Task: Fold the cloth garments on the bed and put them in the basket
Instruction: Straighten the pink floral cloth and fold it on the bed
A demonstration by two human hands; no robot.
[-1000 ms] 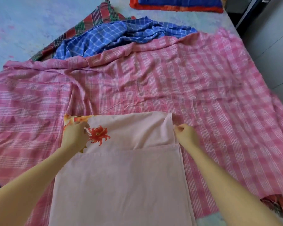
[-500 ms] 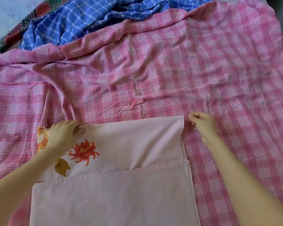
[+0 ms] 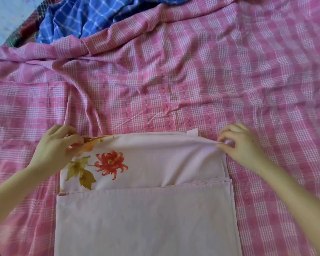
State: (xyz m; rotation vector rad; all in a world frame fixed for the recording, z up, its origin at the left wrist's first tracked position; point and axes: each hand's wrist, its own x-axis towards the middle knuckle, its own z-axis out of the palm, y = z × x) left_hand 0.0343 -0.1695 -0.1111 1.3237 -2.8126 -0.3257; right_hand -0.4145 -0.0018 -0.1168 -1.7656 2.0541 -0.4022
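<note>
pale pink floral cloth (image 3: pixel 146 209) lies part-folded, near centre on pink plaid sheet (image 3: pixel 211 80) | I judge it light, limp, layers slide | left hand (image 3: pixel 52 152) fingers pinch far-left corner, right hand (image 3: pixel 242 145) fingers pinch far-right corner | I'd hold both corners.

The bed (image 3: pixel 2 19), its pale blue sheet showing only at the far left corner, carries a spread pink checked cloth (image 3: pixel 192 80) (wrinkled, covering most of the view), with a crumpled blue checked cloth (image 3: pixel 78 17) and a dark plaid one (image 3: pixel 26 32) beyond.
</note>
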